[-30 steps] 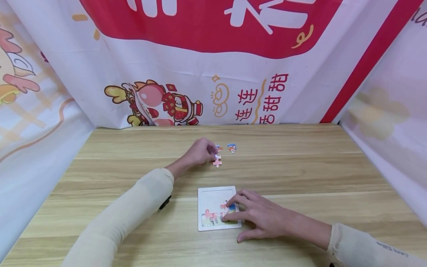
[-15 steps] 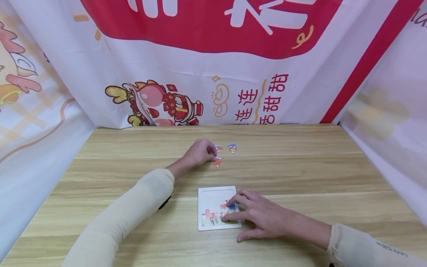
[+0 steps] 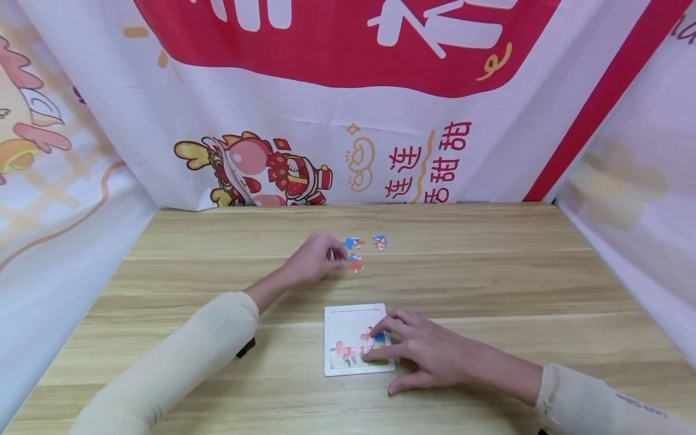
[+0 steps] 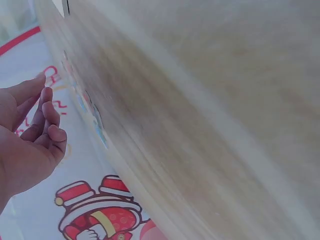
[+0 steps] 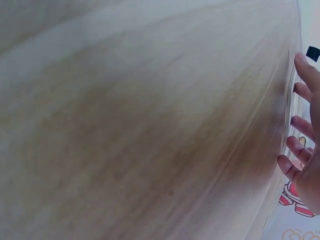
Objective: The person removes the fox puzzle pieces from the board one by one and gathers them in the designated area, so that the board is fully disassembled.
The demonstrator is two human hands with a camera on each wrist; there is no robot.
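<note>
In the head view, the white square puzzle tray (image 3: 353, 311) lies flat on the pale wooden table (image 3: 489, 284), a bit below the middle of the frame. The right hand (image 3: 429, 353) rests on the tray's right side with straight fingers, pressing the small coloured puzzle pieces already in the tray (image 3: 348, 355) and gripping nothing. Above the tray, near the middle of the frame, the left hand (image 3: 312, 260) hangs over the table with loosely curled fingers and holds nothing. Just right of it lie a small red and pink loose puzzle piece (image 3: 355, 264), a blue one (image 3: 352, 243) and another blue and orange one (image 3: 378, 242). These pieces look thin, light and stiff (like card), so I think they are easy to slide and best pinched by the edges. In the left wrist view, at the left edge, the left hand (image 4: 27, 135) is bare, with its fingers bent and nothing in them. In the right wrist view, at the right edge, the right hand's fingers (image 5: 300, 117) lie spread on the table (image 5: 150, 125). One second ago the left hand was touching the red and pink piece; now it has pulled back to the left, and the piece lies free.
</note>
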